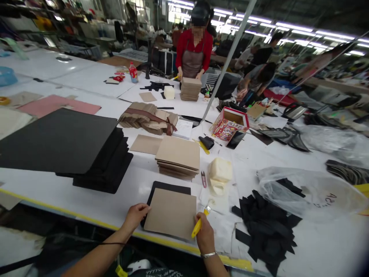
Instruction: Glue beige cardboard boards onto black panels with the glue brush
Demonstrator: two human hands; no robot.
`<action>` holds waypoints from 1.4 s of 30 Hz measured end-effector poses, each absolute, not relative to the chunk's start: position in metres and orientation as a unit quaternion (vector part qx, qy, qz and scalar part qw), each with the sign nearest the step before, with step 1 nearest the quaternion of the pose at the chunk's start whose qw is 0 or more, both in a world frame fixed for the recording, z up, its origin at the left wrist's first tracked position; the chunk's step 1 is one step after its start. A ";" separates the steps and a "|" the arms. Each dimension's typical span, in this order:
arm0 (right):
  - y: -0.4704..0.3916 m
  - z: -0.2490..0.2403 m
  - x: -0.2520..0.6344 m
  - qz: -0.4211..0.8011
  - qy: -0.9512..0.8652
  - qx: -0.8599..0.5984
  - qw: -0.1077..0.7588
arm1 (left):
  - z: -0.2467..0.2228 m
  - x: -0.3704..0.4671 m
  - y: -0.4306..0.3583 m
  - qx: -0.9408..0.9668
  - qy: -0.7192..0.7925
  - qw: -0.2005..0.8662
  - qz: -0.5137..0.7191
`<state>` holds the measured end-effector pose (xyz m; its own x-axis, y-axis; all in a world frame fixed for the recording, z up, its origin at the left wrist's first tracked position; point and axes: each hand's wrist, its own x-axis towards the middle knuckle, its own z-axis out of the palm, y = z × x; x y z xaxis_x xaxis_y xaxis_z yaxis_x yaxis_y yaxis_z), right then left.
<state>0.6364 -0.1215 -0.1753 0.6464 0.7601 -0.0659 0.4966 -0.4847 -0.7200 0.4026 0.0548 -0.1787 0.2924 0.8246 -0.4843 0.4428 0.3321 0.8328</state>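
While L grip [135, 216] arches by board [171, 213], R grip [205, 231] curled rnd brush [196, 228]

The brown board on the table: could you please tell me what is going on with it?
A person has both hands at the board, which lies over a black sheet that shows past its far and left edges. The right hand holds a yellow brush by the board's right side; the left hand is at its left edge. Beyond it is a pile of boards. Across the table, a co-worker in red stands at another pile.
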 end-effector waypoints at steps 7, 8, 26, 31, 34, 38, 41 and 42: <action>-0.085 -0.217 0.646 0.158 -0.422 -0.843 0.294 | -0.204 0.412 0.090 0.588 0.600 0.521 0.152; -0.081 -0.220 0.648 0.158 -0.424 -0.844 0.288 | -0.207 0.414 0.093 0.591 0.602 0.516 0.149; -0.069 -0.235 0.651 0.138 -0.447 -0.859 0.210 | -0.221 0.416 0.095 0.605 0.624 0.485 0.097; -0.069 -0.233 0.649 0.114 -0.453 -0.868 0.166 | -0.219 0.416 0.095 0.605 0.628 0.482 0.083; -0.069 -0.233 0.649 0.109 -0.454 -0.868 0.167 | -0.221 0.415 0.095 0.605 0.629 0.483 0.078; -0.068 -0.232 0.648 0.113 -0.453 -0.868 0.171 | -0.223 0.415 0.095 0.604 0.632 0.479 0.077; -0.067 -0.230 0.648 0.112 -0.454 -0.868 0.166 | -0.223 0.415 0.094 0.602 0.636 0.476 0.078; -0.066 -0.230 0.648 0.111 -0.454 -0.869 0.163 | -0.223 0.415 0.094 0.601 0.638 0.475 0.078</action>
<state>0.6485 -0.0664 -0.2299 0.5634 0.8250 -0.0452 0.7524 -0.5349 -0.3845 0.4148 0.0942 -0.2233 0.1739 0.8409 -0.5125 0.6927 0.2655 0.6706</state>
